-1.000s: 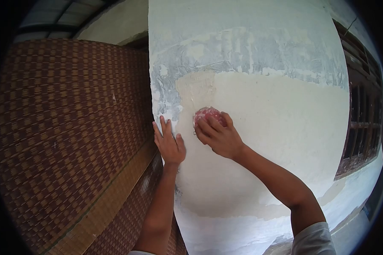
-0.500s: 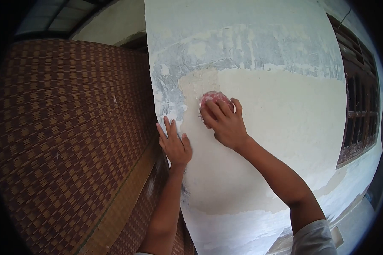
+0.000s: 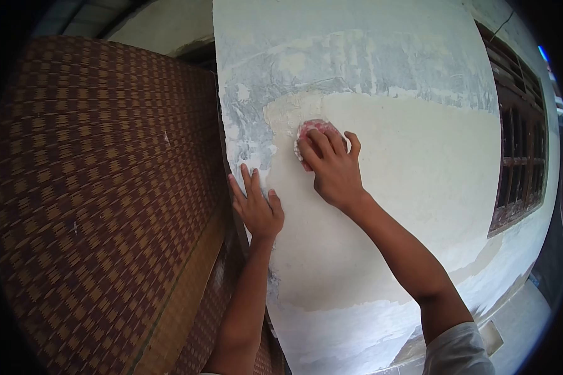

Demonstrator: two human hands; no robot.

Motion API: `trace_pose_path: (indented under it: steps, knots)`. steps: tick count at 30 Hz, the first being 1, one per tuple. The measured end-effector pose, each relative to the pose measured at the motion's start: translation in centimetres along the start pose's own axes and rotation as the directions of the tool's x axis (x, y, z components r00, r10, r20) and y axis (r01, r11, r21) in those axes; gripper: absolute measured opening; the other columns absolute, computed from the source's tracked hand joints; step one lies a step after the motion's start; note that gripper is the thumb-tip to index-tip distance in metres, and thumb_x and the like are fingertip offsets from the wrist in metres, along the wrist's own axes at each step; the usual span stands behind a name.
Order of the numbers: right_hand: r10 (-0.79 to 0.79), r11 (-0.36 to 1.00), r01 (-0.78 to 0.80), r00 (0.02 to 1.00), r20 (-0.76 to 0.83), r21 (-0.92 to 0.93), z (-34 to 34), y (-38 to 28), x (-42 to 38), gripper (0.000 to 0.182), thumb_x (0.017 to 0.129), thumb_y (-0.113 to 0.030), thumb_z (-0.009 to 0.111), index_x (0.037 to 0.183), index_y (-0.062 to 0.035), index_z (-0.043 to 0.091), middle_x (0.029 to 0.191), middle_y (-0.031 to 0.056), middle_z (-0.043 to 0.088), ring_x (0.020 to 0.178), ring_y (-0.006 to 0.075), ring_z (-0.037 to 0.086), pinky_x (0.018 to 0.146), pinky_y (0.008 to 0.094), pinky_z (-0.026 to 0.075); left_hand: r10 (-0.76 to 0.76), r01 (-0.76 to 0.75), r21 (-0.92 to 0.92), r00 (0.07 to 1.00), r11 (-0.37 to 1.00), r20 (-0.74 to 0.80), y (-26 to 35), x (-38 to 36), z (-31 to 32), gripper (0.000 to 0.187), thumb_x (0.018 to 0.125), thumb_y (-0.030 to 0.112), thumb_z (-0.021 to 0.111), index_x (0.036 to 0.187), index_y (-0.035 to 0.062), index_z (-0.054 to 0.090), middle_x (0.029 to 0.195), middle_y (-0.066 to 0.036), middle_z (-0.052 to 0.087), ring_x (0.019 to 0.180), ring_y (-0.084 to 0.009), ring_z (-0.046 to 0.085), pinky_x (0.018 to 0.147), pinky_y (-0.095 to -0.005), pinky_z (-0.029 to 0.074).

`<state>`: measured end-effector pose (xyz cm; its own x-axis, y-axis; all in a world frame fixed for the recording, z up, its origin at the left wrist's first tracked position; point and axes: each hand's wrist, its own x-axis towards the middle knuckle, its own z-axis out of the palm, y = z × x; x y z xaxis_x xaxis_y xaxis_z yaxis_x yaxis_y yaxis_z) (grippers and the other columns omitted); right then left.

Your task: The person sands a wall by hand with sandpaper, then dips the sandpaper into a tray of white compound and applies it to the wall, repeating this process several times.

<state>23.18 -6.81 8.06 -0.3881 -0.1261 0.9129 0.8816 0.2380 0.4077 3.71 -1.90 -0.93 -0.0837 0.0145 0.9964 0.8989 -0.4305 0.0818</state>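
My right hand [image 3: 336, 167] grips a flat, rounded red tool [image 3: 319, 127] smeared with white; its exact kind I cannot make out. The tool lies against the wall [image 3: 394, 187], on a beige, smooth-looking coated patch near its upper left corner. Fingers bent over its face, the hand covers most of it. To the lower left, my left hand [image 3: 258, 209] rests open on the wall close to its left edge, fingers spread and holding nothing.
A brown and tan woven mat [image 3: 106, 187] stands upright along the left, close to the wall's edge. On the right is a dark wooden window [image 3: 519, 144] with bars. Above the beige patch runs a rough grey-white band [image 3: 381, 62].
The view has shifted slightly, so the wall and both hands appear a little higher. Relative to the wall, the tool and both hands are in nearly the same places.
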Motion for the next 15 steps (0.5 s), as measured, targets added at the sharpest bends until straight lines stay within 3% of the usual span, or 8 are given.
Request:
trace_pose_path:
  steps: [5,11,15]
  knots:
    - [0.068,0.996,-0.069,0.997,-0.027,-0.048,2.3,2.6,3.9,0.046,0.081,-0.004,0.066,0.126,-0.0133,0.063,0.134,0.0094,0.057,0.128,0.0291,0.051,0.110,0.0567,0.032,0.005,-0.005,-0.008,1.000,1.000,-0.006,-0.2,0.0,0.1,0.062,0.097,0.022,0.051,0.155,0.0007,0.041,0.169,-0.022,0.032,0.155,-0.0538,0.023,0.113,-0.0642,0.029]
    - [-0.050,0.997,0.037,0.978,0.202,0.070,-0.7,-1.5,-3.9,0.045,0.084,-0.005,0.066,0.128,-0.0145,0.062,0.135,0.0090,0.054,0.130,0.0297,0.049,0.110,0.0569,0.032,-0.010,0.010,-0.006,1.000,1.000,0.001,0.2,-0.5,-0.2,0.061,0.097,0.022,0.050,0.154,0.0012,0.042,0.168,-0.022,0.034,0.154,-0.0540,0.024,0.113,-0.0637,0.029]
    - [0.038,0.998,-0.039,0.999,0.032,0.050,-0.9,0.0,1.6,0.042,0.088,-0.007,0.064,0.129,-0.0141,0.061,0.133,0.0072,0.057,0.128,0.0278,0.052,0.108,0.0573,0.032,-0.001,0.001,-0.017,1.000,1.000,-0.022,-0.1,-0.2,0.3,0.061,0.097,0.023,0.051,0.154,0.0011,0.042,0.168,-0.022,0.035,0.154,-0.0542,0.024,0.113,-0.0637,0.029]
